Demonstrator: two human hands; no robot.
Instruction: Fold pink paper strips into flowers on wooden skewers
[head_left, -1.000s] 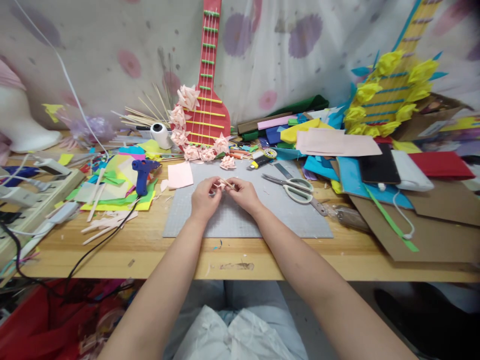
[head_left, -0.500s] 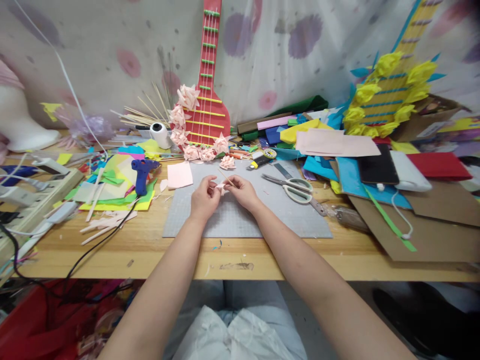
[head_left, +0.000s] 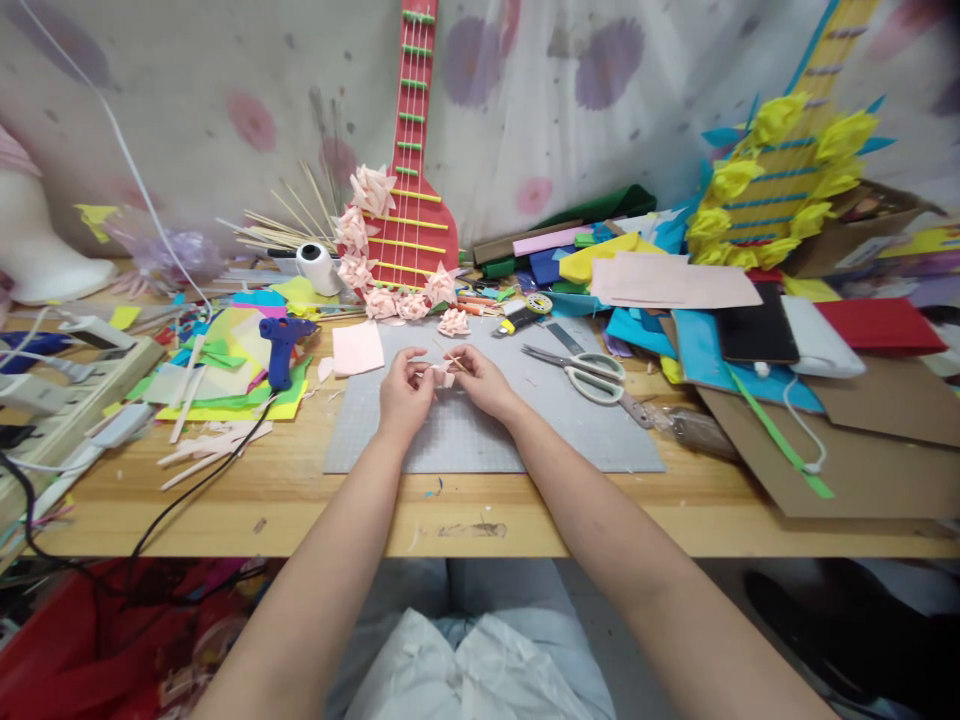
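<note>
My left hand [head_left: 405, 393] is closed in a pinch on a small pale pink paper piece [head_left: 444, 378] above the grey cutting mat [head_left: 375, 440]. Facing it, my right hand [head_left: 484, 382] has its fingertips closed round a thin wooden stick [head_left: 448, 352], whose upper end slants up to the left. The stick is right beside the paper, and whether they touch is hard to tell. Just beyond the hands lies a folded pink paper flower [head_left: 453, 322]. A square pink sheet [head_left: 358, 348] is left of the left hand; scissors [head_left: 592, 375] rest open on the mat to the right.
A red paper guitar [head_left: 411, 235] with pink flowers stands behind the mat. At left are a blue glue gun [head_left: 280, 352], coloured paper and a power strip [head_left: 82, 400]. A utility knife [head_left: 517, 318], coloured sheets and cardboard [head_left: 840, 460] lie rightward. A yellow guitar [head_left: 787, 190] stands back right.
The pink paper piece has turned slightly and shows more of itself between my fingertips. Both hands stay close together over the mat; the view has shifted a little.
</note>
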